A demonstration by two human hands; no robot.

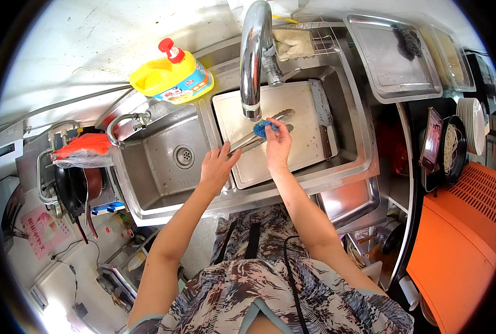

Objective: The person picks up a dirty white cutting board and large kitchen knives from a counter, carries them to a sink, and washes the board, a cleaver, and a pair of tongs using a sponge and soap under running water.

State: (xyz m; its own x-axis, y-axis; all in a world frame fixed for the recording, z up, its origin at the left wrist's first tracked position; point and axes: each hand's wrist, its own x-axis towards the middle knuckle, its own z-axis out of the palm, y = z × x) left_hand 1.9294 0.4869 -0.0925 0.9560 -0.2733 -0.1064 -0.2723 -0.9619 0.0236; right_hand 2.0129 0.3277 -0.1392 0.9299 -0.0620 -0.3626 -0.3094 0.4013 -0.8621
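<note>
Metal tongs (246, 141) lie slantwise over the right basin, their tips under the faucet's side. My left hand (218, 163) grips the tongs at their lower left end. In the fingers of my right hand (278, 144) is a blue scrubbing pad (263, 129), pressed against the tongs' arms. Beneath them a white cutting board (269, 169) lies across the right basin. A cleaver-like knife with a dark handle (325, 142) rests along the board's right side. The chrome faucet (251, 62) hangs just above the pad; no water stream shows.
The left basin (156, 167) has a drain. Behind it stands a yellow detergent jug (175, 79) with a red pump. A wire rack (327, 44) holds a cloth. At right are a metal tray (398, 71) with a dark scouring pad, a phone (432, 140) and stacked plates (470, 125).
</note>
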